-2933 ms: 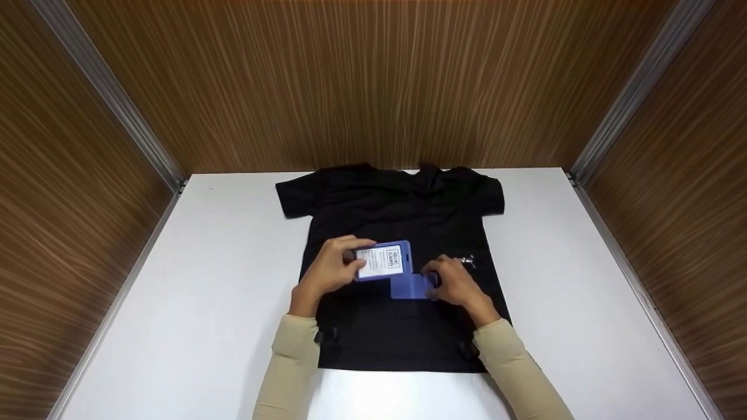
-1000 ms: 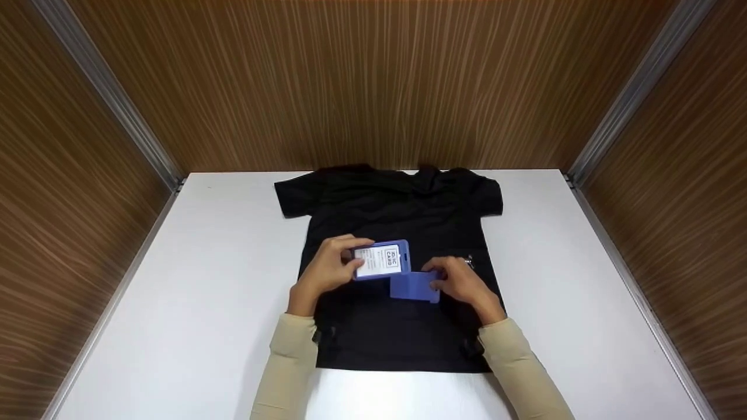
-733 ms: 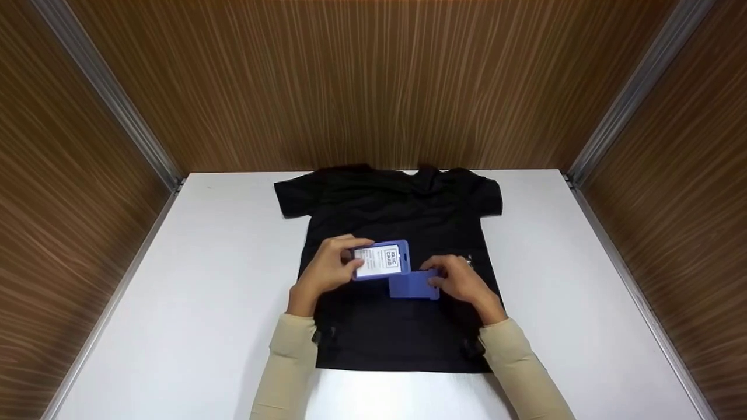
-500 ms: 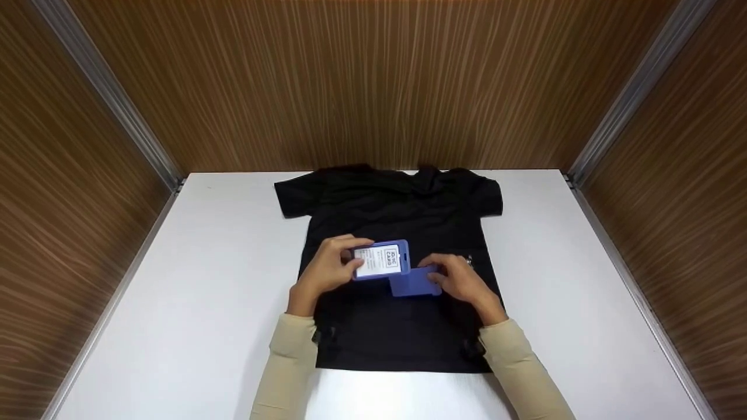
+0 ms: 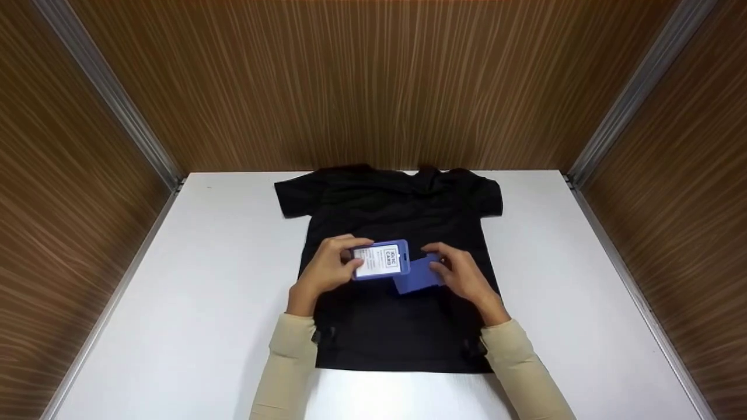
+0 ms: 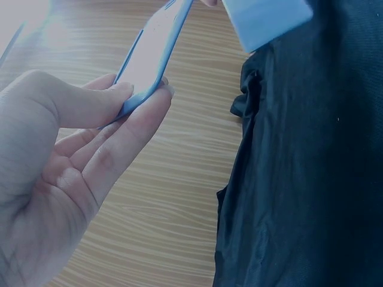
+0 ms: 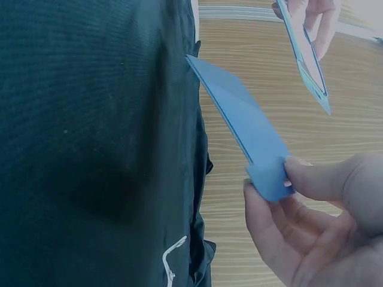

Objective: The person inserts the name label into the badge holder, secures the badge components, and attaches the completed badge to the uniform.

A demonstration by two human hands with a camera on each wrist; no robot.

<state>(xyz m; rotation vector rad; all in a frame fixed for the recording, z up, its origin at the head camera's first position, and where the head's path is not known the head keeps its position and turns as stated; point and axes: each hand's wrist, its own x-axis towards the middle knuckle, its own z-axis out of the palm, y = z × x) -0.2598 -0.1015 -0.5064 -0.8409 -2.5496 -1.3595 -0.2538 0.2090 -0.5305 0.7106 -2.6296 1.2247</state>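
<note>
Over one black shirt (image 5: 397,338), left grip (image 5: 328,267) pinching one badge (image 5: 380,261); right grip (image 5: 464,276) pinching one blue panel (image 5: 415,277)

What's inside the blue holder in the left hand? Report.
A white card with boxed lettering sits inside the blue holder. The left hand covers part of one end; the card's back and anything beneath it are hidden.

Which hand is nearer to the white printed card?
Left. The left hand grips the blue holder framing the card; the right hand is to the card's right, pinching a blue piece.
</note>
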